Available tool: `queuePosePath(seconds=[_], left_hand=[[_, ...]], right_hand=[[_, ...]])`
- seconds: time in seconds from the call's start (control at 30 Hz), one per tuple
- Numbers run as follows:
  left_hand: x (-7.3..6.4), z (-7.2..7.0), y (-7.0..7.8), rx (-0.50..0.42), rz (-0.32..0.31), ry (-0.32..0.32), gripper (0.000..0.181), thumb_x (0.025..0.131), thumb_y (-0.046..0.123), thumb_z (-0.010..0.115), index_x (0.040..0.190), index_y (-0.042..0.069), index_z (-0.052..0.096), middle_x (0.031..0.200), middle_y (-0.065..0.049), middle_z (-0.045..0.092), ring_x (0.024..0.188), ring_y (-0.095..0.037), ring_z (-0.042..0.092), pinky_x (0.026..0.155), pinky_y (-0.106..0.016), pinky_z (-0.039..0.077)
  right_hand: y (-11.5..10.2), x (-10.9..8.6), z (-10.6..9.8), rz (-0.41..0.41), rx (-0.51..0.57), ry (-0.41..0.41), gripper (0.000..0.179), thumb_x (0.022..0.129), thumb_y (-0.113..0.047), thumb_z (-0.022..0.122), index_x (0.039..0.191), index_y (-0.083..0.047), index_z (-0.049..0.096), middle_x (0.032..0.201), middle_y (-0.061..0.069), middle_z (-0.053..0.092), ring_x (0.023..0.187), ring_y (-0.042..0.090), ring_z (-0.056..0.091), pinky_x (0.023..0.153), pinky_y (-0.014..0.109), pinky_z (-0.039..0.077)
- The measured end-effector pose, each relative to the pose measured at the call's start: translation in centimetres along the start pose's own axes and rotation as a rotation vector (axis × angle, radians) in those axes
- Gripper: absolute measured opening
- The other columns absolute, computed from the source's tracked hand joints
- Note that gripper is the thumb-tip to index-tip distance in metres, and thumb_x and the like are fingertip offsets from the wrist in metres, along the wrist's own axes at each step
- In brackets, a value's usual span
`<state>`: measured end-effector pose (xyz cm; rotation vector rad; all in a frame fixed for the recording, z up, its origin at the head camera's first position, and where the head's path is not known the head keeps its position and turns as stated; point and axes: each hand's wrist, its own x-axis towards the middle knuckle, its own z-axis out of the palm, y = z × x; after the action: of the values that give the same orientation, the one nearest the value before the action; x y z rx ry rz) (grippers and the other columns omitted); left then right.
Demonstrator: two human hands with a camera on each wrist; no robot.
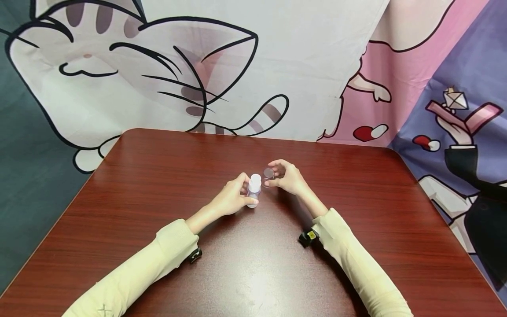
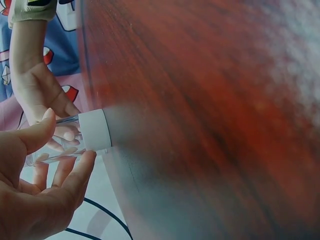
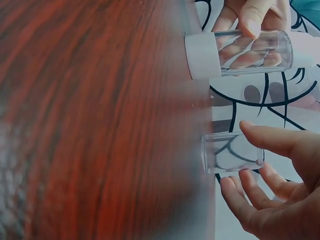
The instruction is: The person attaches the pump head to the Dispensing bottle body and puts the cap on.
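My left hand [image 1: 233, 196] grips a small clear bottle [image 3: 255, 54] with its thumb on one side and its fingers on the other. The bottle is upright, with a white base [image 2: 95, 131] and a white top [image 1: 255, 179]. Just right of it, a short clear cylinder like a bottle cap [image 3: 232, 152] stands on the table. My right hand [image 1: 292, 179] curves loosely around this cap, thumb on one side and fingers on the other. A small gap shows between thumb and cap in the right wrist view; whether any fingertip touches it is hard to tell.
The brown wooden table [image 1: 178, 167] lies under both hands, with glare near its front. Behind it hangs a cloth [image 1: 309, 66] printed with a cartoon cat. Dark wrist devices [image 1: 307, 237] sit at both sleeves.
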<state>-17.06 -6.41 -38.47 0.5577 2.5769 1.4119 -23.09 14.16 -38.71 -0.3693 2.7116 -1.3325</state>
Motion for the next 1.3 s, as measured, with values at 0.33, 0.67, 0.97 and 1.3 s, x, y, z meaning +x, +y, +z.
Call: queuePosePath(seconds=[0.33, 0.67, 0.97, 1.3], left_hand=[[0.06, -0.02, -0.01, 0.004, -0.007, -0.001, 0.04, 0.08, 0.008, 0.077, 0.106, 0.002, 0.047, 0.103, -0.017, 0.067, 0.094, -0.025, 0.067, 0.08, -0.031, 0.059], [-0.03, 0.0, 0.07, 0.003, 0.0, 0.0, 0.04, 0.08, 0.008, 0.077, 0.106, 0.002, 0.047, 0.103, -0.016, 0.067, 0.094, -0.025, 0.067, 0.081, -0.03, 0.059], [-0.07, 0.02, 0.03, 0.015, -0.004, 0.001, 0.04, 0.08, 0.009, 0.077, 0.107, 0.002, 0.047, 0.104, -0.016, 0.066, 0.094, -0.024, 0.067, 0.08, -0.03, 0.059], [-0.02, 0.05, 0.12, 0.007, -0.018, 0.006, 0.041, 0.079, 0.009, 0.078, 0.107, 0.002, 0.048, 0.103, -0.016, 0.067, 0.094, -0.024, 0.067, 0.081, -0.031, 0.059]], right_hand=[[0.34, 0.5, 0.03, -0.002, 0.037, -0.044, 0.059, 0.07, -0.005, 0.083, 0.123, 0.0, 0.058, 0.111, 0.02, 0.066, 0.101, 0.029, 0.062, 0.088, 0.038, 0.054], [0.39, 0.46, 0.18, -0.018, 0.045, -0.056, 0.054, 0.07, -0.004, 0.083, 0.12, -0.001, 0.06, 0.107, 0.02, 0.068, 0.096, 0.026, 0.062, 0.082, 0.029, 0.051], [0.36, 0.33, 0.5, 0.003, 0.066, -0.052, 0.048, 0.073, -0.004, 0.081, 0.117, -0.002, 0.061, 0.1, 0.017, 0.068, 0.087, 0.018, 0.06, 0.071, 0.021, 0.047], [0.49, 0.19, 0.61, 0.012, 0.063, -0.046, 0.043, 0.077, -0.006, 0.079, 0.116, -0.002, 0.062, 0.104, 0.017, 0.068, 0.093, 0.023, 0.063, 0.074, 0.023, 0.048]])
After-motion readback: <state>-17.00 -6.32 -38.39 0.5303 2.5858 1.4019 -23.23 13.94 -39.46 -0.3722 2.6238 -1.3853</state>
